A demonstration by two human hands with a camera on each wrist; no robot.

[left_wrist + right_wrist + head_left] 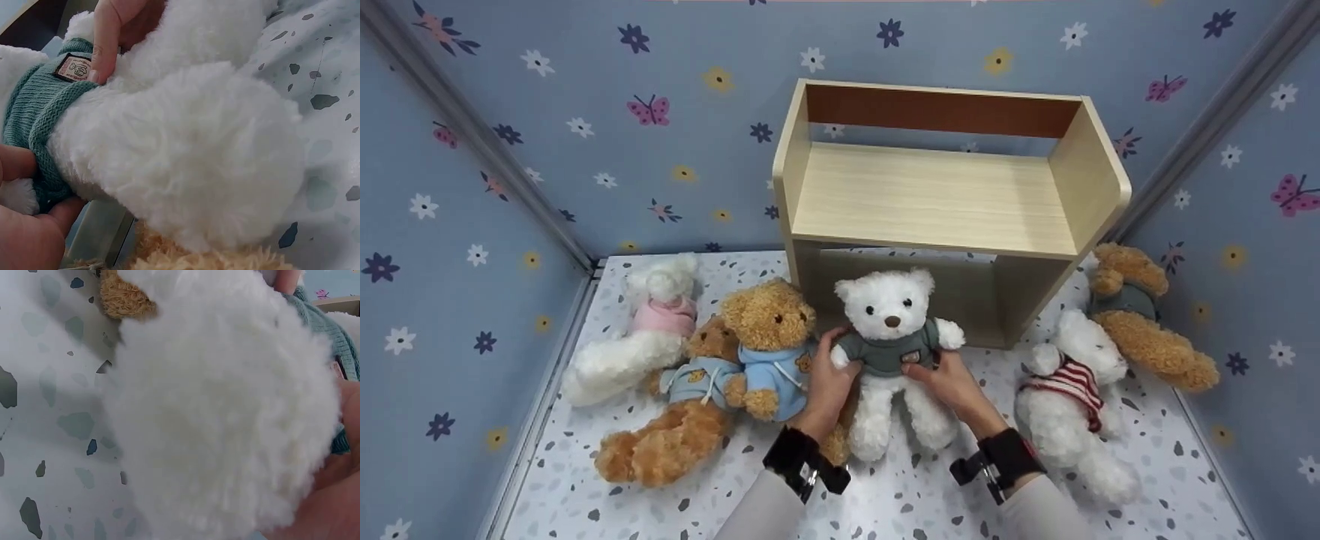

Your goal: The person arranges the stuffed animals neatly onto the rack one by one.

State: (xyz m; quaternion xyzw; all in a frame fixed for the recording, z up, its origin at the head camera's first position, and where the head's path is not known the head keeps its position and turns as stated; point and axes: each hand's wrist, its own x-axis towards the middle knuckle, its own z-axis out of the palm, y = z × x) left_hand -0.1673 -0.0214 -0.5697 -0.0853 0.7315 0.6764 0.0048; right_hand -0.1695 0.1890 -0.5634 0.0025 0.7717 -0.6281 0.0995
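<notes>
A white teddy bear (885,307) in a dark green knitted sweater (891,354) faces me, upright, in front of the shelf's lower opening. My left hand (829,386) grips its side by one arm. On the other side my right hand (956,386) holds it, the thumb lying on the sweater near a small patch. In the left wrist view, the sweater patch (74,67) shows beside the right thumb, and the left fingers hold the sweater's edge. One white leg (225,416) fills most of the right wrist view and hides much of the grip.
A two-tier wooden shelf (930,199) stands behind the bear. Left lie a pink-shirted white bear (664,315), a reclining brown bear (667,442) and a blue-hoodie bear (772,360). Right are a striped-shirt white bear (1072,405) and a brown bear (1147,337). Flowered walls enclose the speckled table (900,510).
</notes>
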